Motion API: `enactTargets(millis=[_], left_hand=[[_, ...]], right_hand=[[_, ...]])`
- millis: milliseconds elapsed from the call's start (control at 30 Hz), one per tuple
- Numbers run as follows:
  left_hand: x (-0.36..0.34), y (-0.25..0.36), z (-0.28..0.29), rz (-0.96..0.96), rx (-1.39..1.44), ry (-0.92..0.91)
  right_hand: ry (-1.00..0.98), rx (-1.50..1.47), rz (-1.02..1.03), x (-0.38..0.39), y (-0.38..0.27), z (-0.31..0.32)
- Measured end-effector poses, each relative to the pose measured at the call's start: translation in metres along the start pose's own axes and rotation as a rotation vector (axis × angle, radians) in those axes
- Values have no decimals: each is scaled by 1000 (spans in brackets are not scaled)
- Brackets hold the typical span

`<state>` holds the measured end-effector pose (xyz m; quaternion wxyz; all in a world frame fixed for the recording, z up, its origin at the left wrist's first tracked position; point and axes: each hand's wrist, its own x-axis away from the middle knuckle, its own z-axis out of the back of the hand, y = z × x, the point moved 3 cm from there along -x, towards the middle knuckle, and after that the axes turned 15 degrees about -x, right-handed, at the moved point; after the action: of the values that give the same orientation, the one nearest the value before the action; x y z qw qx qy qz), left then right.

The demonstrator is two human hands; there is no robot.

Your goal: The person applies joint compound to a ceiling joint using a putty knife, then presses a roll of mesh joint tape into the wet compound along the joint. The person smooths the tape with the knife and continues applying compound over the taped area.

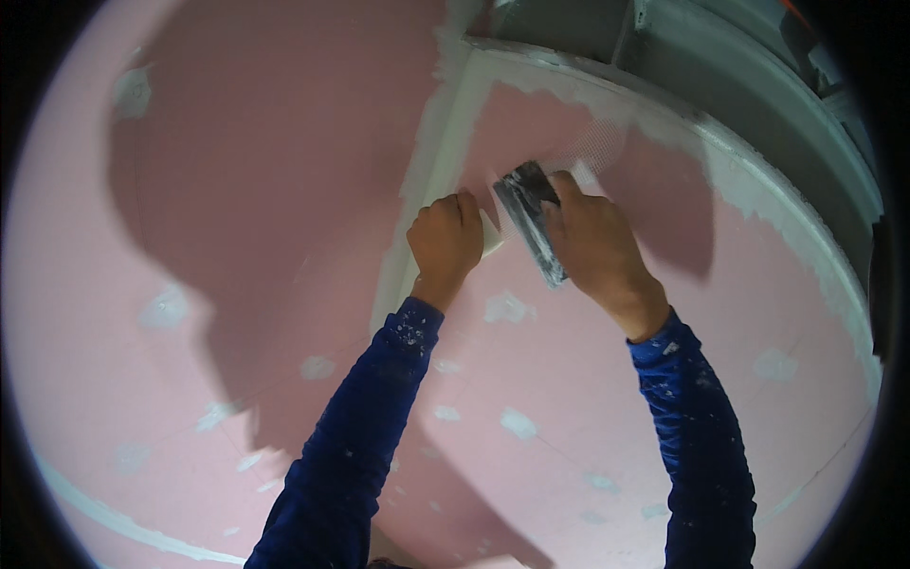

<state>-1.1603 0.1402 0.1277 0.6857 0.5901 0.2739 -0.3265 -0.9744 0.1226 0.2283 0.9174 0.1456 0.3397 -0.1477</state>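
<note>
My right hand grips a metal putty knife smeared with white compound, its blade laid against the pink wallboard. Just above the knife a strip of white mesh tape runs up and to the right over the board. My left hand is closed in a fist beside the white filled joint, a little left of the knife. A small pale piece sticks out at the fist's right edge; I cannot tell what it is. Both arms are in dark blue sleeves flecked with white.
White compound bands frame the board panel along the top and right. Several white filler dabs dot the pink surface below the hands. A grey metal frame runs along the upper right. A large shadow covers the board on the left.
</note>
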Motion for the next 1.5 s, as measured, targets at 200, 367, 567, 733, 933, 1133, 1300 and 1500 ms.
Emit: enactTargets(millis=[200,367,567,733,933,1133,1300,1500], left_hand=[[-5,-1,-4,-35,24,15],[-7,-2,-7,5,268,-26],[-6,1,-7,51,283,-47],[-7,2,-10,87,260,-38],[-17,-4,-16,132,400,-33],[-9,-7,18,215,657,152],[54,-55,91,125,515,5],[84,-79,114,97,422,-241]], right_hand=[[30,17,27,-8,4,-39],[58,-158,30,-10,17,-53],[22,-212,2,-9,33,-65],[30,-217,-37,-11,36,-66],[132,-222,148,0,27,-75],[121,-118,6,-7,40,-81],[208,-357,91,15,24,-51],[50,-837,-117,126,-13,-37]])
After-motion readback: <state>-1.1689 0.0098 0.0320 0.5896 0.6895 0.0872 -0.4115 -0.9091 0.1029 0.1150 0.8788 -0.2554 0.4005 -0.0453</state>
